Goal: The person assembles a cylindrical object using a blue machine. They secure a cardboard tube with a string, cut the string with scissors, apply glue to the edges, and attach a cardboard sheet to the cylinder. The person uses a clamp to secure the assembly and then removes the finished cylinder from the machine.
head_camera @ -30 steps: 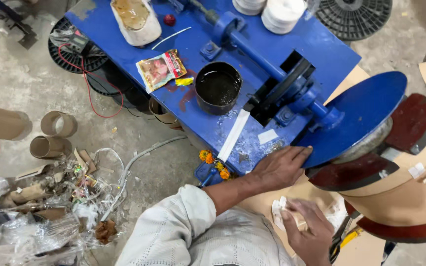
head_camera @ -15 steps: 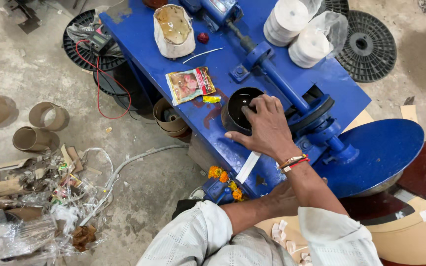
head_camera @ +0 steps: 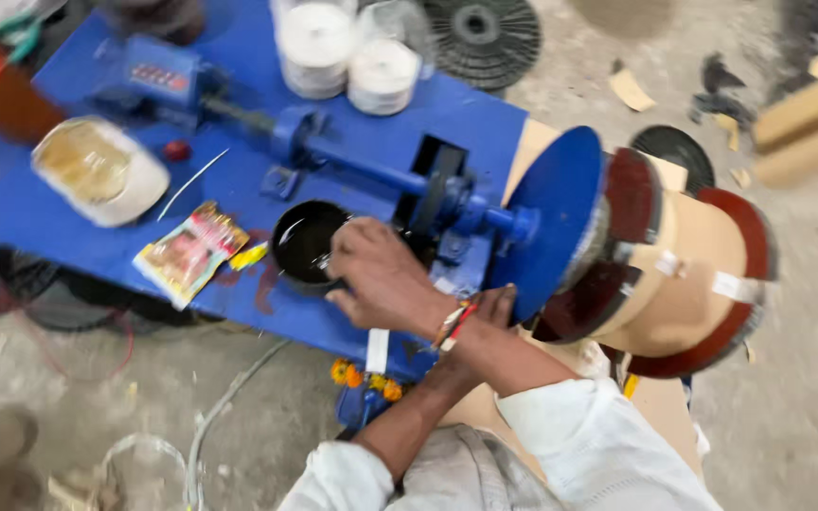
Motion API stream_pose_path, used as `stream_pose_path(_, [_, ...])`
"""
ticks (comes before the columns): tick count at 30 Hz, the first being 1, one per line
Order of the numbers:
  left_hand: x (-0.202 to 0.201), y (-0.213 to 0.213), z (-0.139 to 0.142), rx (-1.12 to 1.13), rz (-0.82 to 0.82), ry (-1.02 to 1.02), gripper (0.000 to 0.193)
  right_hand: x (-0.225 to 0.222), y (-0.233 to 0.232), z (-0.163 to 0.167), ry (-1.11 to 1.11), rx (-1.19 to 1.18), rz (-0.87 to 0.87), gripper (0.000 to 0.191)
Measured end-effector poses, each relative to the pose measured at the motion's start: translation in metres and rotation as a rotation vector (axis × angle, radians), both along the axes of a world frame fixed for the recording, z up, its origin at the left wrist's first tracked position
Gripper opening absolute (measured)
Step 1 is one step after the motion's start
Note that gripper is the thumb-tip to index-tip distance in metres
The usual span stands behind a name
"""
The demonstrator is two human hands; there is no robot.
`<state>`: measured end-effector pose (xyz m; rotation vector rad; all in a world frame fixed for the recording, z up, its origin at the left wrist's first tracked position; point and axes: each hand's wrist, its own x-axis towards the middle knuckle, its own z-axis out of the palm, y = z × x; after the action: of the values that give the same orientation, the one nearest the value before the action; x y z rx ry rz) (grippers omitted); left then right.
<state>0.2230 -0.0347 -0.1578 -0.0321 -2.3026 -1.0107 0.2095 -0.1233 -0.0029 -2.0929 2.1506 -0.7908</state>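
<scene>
My right hand (head_camera: 382, 276), with a thread band on the wrist, lies over the right rim of a black bowl (head_camera: 301, 242) on the blue machine table (head_camera: 78, 248). Its fingers curl around the rim. My left hand (head_camera: 496, 305) is mostly hidden under my right wrist. Only its fingertips show, at the table edge beside the blue disc (head_camera: 551, 216). A brown cardboard spool (head_camera: 688, 270) with dark red flanges sits against that disc on the machine's shaft.
On the table are two white tape rolls (head_camera: 347, 59), a white dish of yellowish paste (head_camera: 97, 170), a small printed sachet (head_camera: 187, 252) and a red ball (head_camera: 176, 149). Black ribbed discs (head_camera: 481, 38) lie on the concrete floor beyond. Orange flowers (head_camera: 367, 377) hang at the table's front edge.
My right hand has settled lower on the bowl's right rim. The view has swung right, so the blue disc and spool now sit in the middle.
</scene>
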Motion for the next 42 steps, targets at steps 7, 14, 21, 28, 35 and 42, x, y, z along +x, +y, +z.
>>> stream_pose_path(7, [0.009, 0.003, 0.027, 0.073, 0.023, -0.155, 0.062, 0.012, 0.043, 0.003, -0.023, -0.129, -0.071, 0.033])
stream_pose_path(14, [0.007, 0.005, 0.019, 0.67, -0.28, -0.167, 0.05, -0.006, 0.207, 0.017, -0.14, -0.556, -0.639, 0.033])
stream_pose_path(21, [0.005, 0.006, 0.04, 0.066, 0.034, -0.116, 0.049, -0.097, 0.276, -0.002, 0.191, -0.625, -1.213, 0.031])
stream_pose_path(28, [0.007, 0.006, 0.049, 0.074, 0.041, -0.126, 0.045, -0.105, 0.279, -0.012, 0.199, -0.637, -1.195, 0.018])
stream_pose_path(35, [0.007, 0.006, 0.048, 0.069, 0.04, -0.132, 0.044, -0.107, 0.276, -0.012, 0.235, -0.659, -1.22, 0.012])
stream_pose_path(42, [0.006, 0.005, 0.048, 0.071, 0.042, -0.093, 0.047, -0.095, 0.287, 0.002, 0.304, -0.569, -1.083, 0.027])
